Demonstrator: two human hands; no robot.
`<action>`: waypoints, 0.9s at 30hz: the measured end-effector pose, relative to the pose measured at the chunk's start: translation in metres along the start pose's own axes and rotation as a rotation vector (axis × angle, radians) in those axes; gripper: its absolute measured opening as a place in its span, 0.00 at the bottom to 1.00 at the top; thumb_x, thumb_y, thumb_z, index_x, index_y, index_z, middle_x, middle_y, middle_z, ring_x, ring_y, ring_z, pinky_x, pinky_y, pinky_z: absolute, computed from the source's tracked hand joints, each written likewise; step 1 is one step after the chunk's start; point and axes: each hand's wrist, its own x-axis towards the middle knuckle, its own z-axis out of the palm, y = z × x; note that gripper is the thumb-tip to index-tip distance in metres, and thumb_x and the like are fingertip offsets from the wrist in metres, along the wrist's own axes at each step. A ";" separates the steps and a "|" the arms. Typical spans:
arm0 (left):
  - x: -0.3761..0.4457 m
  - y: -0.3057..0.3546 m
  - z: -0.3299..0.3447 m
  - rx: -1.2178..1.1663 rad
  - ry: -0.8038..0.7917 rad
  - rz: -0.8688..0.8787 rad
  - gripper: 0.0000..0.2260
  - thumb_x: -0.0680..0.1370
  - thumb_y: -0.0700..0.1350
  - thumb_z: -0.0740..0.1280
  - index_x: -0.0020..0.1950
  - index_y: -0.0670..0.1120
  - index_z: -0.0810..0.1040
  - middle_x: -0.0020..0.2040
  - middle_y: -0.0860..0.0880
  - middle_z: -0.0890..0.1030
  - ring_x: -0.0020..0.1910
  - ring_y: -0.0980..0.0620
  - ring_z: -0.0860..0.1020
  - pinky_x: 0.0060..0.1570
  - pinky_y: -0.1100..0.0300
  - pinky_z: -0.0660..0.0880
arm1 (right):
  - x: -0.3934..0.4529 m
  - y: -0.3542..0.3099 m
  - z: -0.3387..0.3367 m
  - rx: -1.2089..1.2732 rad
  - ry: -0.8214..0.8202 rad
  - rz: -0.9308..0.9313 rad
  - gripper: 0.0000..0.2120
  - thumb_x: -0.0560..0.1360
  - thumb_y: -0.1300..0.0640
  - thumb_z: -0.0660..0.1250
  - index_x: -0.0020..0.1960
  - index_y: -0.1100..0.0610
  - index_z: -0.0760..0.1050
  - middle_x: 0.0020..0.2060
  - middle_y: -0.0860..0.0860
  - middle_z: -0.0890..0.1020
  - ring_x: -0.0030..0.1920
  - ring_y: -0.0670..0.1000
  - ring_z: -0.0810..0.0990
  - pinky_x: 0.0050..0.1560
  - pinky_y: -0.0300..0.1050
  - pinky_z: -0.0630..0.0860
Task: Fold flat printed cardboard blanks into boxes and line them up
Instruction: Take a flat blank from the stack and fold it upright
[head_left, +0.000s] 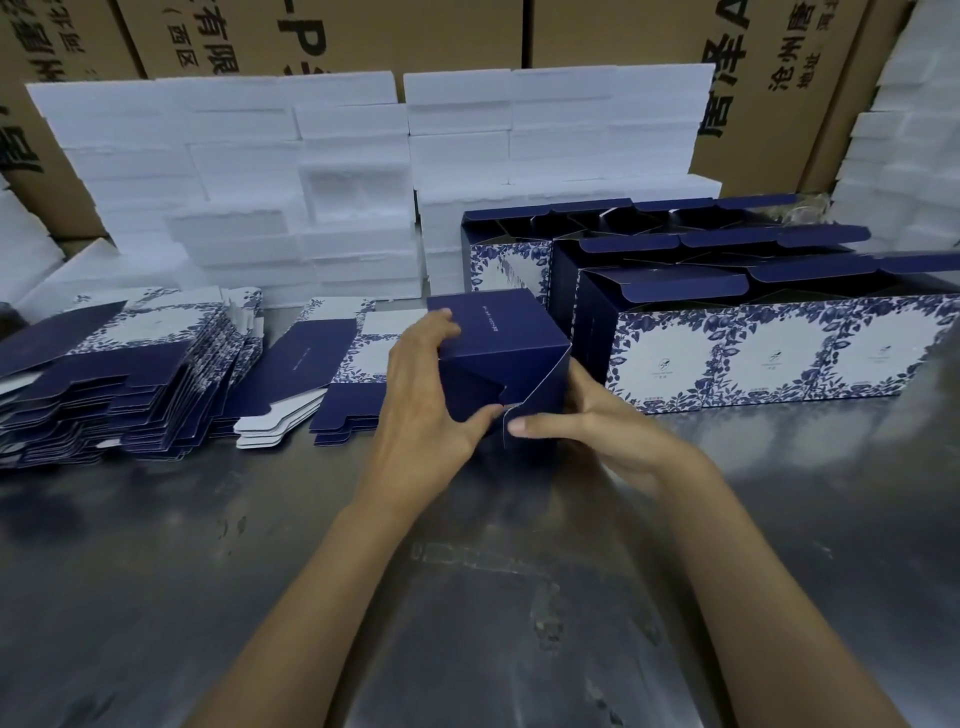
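A navy blue box (498, 332) is half folded and held just above the metal table (260, 571), its end flaps facing me. My left hand (426, 395) grips its left side, thumb on a folded-in flap. My right hand (587, 421) holds the right side and presses a finger on the outer flap's edge. Flat printed blanks (119, 384) lie stacked at the left, with a smaller pile (332, 374) beside my left hand. Folded boxes (779, 353) with blue floral print stand in rows at the right, lids open.
White foam blocks (311, 171) are stacked along the back, with more at the right edge (914, 145). Brown shipping cartons (753, 62) stand behind them. The metal table reaches toward me below my arms.
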 end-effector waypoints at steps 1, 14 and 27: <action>0.000 -0.001 0.000 -0.037 -0.011 -0.047 0.38 0.69 0.45 0.80 0.71 0.58 0.62 0.74 0.59 0.63 0.74 0.61 0.62 0.69 0.70 0.64 | 0.002 0.001 0.000 -0.002 0.048 -0.002 0.40 0.70 0.61 0.80 0.75 0.44 0.66 0.63 0.41 0.82 0.63 0.43 0.81 0.68 0.48 0.76; -0.003 -0.002 0.005 -0.149 -0.145 -0.283 0.47 0.72 0.38 0.76 0.75 0.72 0.52 0.75 0.54 0.69 0.68 0.48 0.74 0.62 0.45 0.77 | 0.018 0.022 0.014 -0.215 0.452 -0.119 0.21 0.74 0.49 0.77 0.65 0.46 0.76 0.52 0.37 0.83 0.53 0.37 0.82 0.54 0.39 0.79; -0.004 -0.007 0.009 -0.182 -0.125 -0.291 0.47 0.71 0.41 0.77 0.75 0.69 0.51 0.74 0.53 0.68 0.70 0.49 0.71 0.63 0.45 0.76 | 0.015 0.017 0.017 -0.203 0.454 -0.105 0.23 0.73 0.48 0.78 0.65 0.47 0.77 0.51 0.37 0.84 0.53 0.38 0.82 0.55 0.40 0.80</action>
